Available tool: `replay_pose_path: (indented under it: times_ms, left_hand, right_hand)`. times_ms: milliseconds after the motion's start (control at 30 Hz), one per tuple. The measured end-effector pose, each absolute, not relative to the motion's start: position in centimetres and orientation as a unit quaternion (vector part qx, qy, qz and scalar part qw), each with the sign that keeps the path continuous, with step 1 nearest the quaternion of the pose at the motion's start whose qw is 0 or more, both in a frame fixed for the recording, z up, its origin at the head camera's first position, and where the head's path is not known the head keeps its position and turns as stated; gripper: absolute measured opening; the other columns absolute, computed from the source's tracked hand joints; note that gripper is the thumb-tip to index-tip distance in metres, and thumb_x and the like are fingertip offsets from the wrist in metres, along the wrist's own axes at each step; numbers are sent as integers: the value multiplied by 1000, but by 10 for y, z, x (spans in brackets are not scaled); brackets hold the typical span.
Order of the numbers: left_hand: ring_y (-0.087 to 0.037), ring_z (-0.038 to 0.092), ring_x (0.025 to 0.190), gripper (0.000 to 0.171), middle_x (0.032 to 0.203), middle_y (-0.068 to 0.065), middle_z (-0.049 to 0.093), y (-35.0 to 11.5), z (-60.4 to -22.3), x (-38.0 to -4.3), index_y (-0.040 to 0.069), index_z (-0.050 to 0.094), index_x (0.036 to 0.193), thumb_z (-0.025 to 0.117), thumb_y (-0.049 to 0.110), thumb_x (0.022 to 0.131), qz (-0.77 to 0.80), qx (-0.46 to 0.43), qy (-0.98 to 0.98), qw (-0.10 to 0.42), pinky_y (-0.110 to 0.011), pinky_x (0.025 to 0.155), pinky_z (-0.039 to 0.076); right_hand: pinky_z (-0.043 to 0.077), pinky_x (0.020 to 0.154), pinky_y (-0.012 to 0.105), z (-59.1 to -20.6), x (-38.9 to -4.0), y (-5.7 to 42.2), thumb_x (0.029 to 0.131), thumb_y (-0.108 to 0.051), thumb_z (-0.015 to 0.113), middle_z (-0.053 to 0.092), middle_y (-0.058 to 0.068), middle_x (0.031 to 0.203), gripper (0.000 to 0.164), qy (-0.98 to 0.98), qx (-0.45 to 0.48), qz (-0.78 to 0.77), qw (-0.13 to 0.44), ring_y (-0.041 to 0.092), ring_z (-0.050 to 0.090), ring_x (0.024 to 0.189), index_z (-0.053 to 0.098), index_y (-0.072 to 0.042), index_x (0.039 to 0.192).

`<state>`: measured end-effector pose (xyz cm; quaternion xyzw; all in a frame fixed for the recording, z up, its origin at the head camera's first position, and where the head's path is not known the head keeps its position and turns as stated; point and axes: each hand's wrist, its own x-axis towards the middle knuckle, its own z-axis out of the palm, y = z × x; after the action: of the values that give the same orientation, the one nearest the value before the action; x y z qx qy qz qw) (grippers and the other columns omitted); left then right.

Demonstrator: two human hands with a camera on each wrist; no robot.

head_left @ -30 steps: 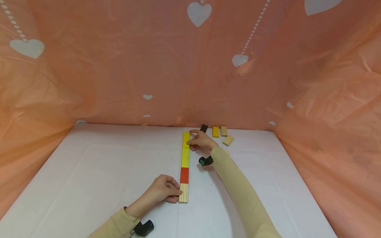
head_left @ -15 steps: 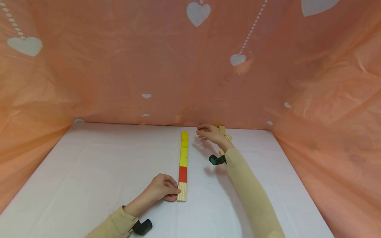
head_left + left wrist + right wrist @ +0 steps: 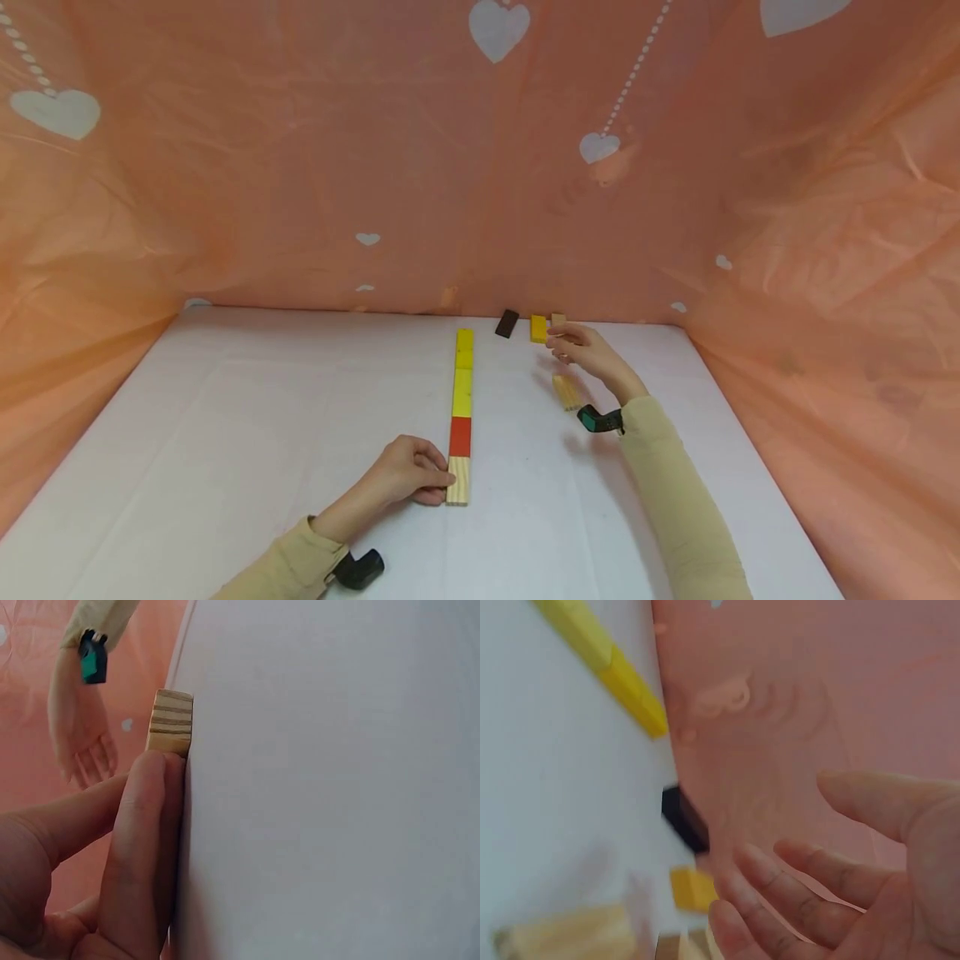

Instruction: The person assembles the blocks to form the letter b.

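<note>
A straight row of flat blocks lies on the white table: a plain wooden block (image 3: 461, 492) nearest, then a red block (image 3: 460, 437) and two yellow blocks (image 3: 462, 392) end to end. My left hand (image 3: 408, 473) holds the wooden block at its left side, thumb on its top edge. In the left wrist view the fingertips sit against the striped end of that wooden block (image 3: 172, 716). My right hand (image 3: 592, 354) hovers with nothing in it over the loose blocks at the back right, its fingers slightly bent and spread in the right wrist view.
Loose at the back are a dark block (image 3: 507, 323), a deep yellow block (image 3: 538, 327) and a pale wooden block (image 3: 558, 318), partly behind the right hand. Another wooden block (image 3: 566, 392) lies nearer. A peach curtain (image 3: 480, 167) with white hearts surrounds the table.
My right hand has left the far yellow block and moved right, past the dark block, to above the loose blocks. My left hand stays at the wooden block.
</note>
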<state>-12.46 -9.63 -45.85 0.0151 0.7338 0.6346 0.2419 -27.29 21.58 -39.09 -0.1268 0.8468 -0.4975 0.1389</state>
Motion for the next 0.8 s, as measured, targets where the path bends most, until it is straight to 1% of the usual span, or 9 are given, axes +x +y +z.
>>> replay_pose_path:
  times_ms: [100,200,333,433,600,800]
  left_hand:
    - [-14,64,55,21,70,-10,63,-96,-458,-125,-7,60,91,76,-1,78,634,13,735,241,-29,54,59]
    - [-13,64,54,21,70,-9,63,-95,-458,-126,-7,60,90,76,-2,78,634,14,735,239,-29,54,59]
    - [-12,64,54,21,70,-9,62,-96,-458,-126,-7,60,90,76,-3,78,636,13,733,241,-29,55,59]
    - [-13,64,54,21,70,-9,62,-96,-459,-127,-7,60,90,76,-3,78,636,11,732,243,-29,55,59]
    - [-13,64,54,22,70,-9,62,-97,-459,-126,-7,60,90,77,-2,78,633,13,735,241,-29,55,59]
    - [-13,64,54,22,69,-10,63,-95,-459,-126,-7,59,91,76,-2,78,636,10,731,245,-29,55,59]
  right_hand:
    - [44,100,53,-394,-268,230,100,-21,52,53,28,127,47,854,-117,-488,139,42,52,113,43,7,137]
    - [47,97,51,-399,-263,240,100,-20,53,53,27,126,46,861,-104,-477,138,41,54,110,44,7,136]
    - [53,90,47,-410,-255,247,96,-19,60,55,26,122,49,873,-95,-458,138,38,56,106,45,8,133]
    - [54,87,44,-417,-250,247,92,-19,66,59,25,118,51,885,-102,-436,125,36,58,104,48,9,131]
    - [54,87,41,-428,-247,245,86,-20,73,62,19,112,54,904,-98,-406,92,32,60,101,52,4,130]
    - [54,81,37,-436,-243,244,80,-22,79,62,13,108,61,922,-84,-369,83,26,59,96,52,0,130]
